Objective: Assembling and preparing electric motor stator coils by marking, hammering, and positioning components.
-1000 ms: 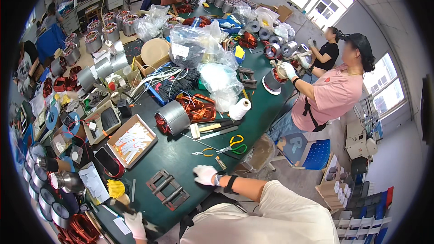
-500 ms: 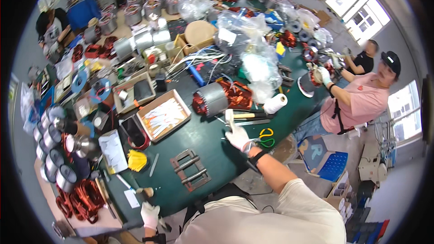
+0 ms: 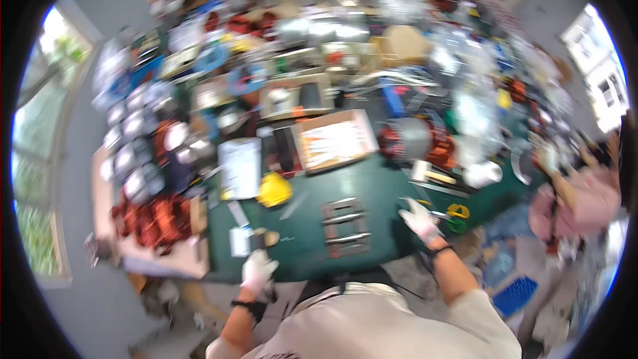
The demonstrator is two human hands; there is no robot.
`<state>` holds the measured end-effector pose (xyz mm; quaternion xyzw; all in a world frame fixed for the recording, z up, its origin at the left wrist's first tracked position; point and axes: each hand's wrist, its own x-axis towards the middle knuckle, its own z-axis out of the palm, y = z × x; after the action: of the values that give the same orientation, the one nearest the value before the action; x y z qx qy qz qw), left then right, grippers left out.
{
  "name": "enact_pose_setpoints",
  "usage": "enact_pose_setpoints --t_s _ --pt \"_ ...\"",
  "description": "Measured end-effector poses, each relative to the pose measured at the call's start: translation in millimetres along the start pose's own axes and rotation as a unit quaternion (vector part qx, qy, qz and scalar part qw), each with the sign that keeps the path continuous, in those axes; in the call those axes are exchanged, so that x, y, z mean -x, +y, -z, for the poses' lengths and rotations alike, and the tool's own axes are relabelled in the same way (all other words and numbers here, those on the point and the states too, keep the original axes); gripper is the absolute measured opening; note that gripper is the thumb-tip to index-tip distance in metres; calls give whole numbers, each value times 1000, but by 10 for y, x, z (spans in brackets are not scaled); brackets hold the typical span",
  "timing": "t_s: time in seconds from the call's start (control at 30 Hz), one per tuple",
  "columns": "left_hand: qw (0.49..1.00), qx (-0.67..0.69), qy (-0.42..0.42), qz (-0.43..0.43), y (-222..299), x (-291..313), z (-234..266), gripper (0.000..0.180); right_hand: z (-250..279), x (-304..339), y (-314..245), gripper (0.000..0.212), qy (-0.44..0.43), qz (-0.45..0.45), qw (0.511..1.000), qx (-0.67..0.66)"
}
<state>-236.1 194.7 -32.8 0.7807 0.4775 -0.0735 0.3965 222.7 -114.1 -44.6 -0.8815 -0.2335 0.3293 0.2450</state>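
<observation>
My left hand [image 3: 258, 271], in a white glove, is at the table's front edge, just below a small wooden-headed tool [image 3: 268, 237]. Its fingers are blurred, so its grip is unclear. My right hand [image 3: 420, 221], also gloved, hovers over the right front of the table, fingers apart and holding nothing. Beside it lie scissors [image 3: 457, 218] with yellow and green handles. Between my hands a metal frame with crossbars [image 3: 345, 227] lies flat on the green table [image 3: 312, 209]. Farther back lies a motor stator [image 3: 407, 139] with red-brown copper windings.
An open box of white strips [image 3: 335, 141] stands behind the frame, with a yellow stack [image 3: 274, 190] to its left. Copper coils [image 3: 154, 223] lie at the left. A white thread spool [image 3: 484, 174] is at the right. A co-worker in pink [image 3: 578, 206] works at the right edge.
The view has swung left, shifting the scene rightward and blurring it. My right hand has come away from the light-coloured tool handle it was at; its fingers are now spread.
</observation>
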Motion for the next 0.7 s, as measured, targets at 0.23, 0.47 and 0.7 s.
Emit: enact_pose_setpoints --t_s 0.23,0.47,0.7 --pt "977 164 120 66 31 -301 290 64 -897 1035 555 35 -146 -29 988 46" --pt "957 -103 255 -96 -1463 -1548 970 49 -842 1167 214 39 -133 27 987 85" --pt "954 205 218 -18 -1119 -2019 1017 91 -757 1254 383 43 -55 -24 995 78"
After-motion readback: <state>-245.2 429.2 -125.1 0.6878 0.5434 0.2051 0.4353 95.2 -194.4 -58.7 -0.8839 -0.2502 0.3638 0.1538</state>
